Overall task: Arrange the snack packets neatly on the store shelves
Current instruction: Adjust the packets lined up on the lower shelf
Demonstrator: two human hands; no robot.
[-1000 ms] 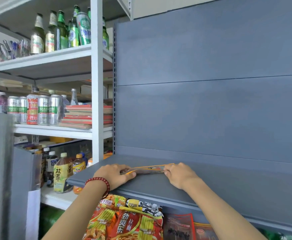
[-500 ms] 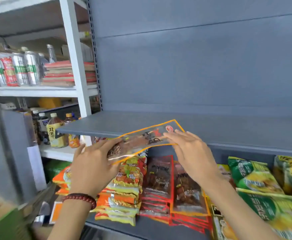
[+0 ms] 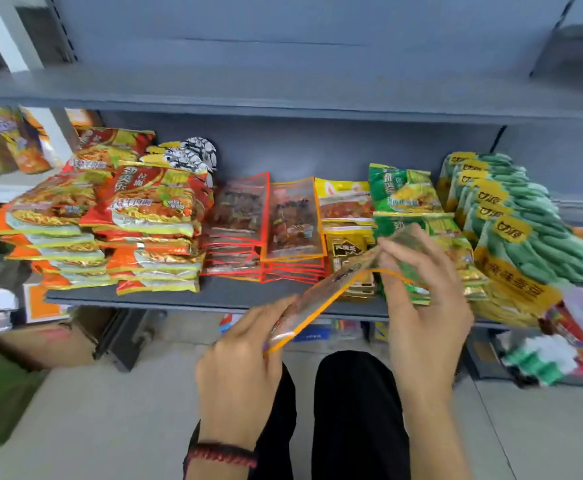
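The orange-edged packet (image 3: pixel 321 299) is clear, glossy plastic film. The noodle packs (image 3: pixel 151 199) and green snack bags (image 3: pixel 525 233) shine like slick foil-plastic. The grey shelf (image 3: pixel 214 296) looks matt, smooth painted metal. The beaded bracelet (image 3: pixel 221 457) looks dull.

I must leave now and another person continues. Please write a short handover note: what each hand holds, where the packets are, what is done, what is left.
Left hand: grips the near end of an orange-edged packet.
Right hand: grips its far end. The packet is in the air, in front of the lower shelf.
Done: noodle packs, red-edged stack, orange-edged stack and green bags lie in rows on that shelf.
Left: probably lay the held packet on the orange-edged stack. The top shelf looks bare.
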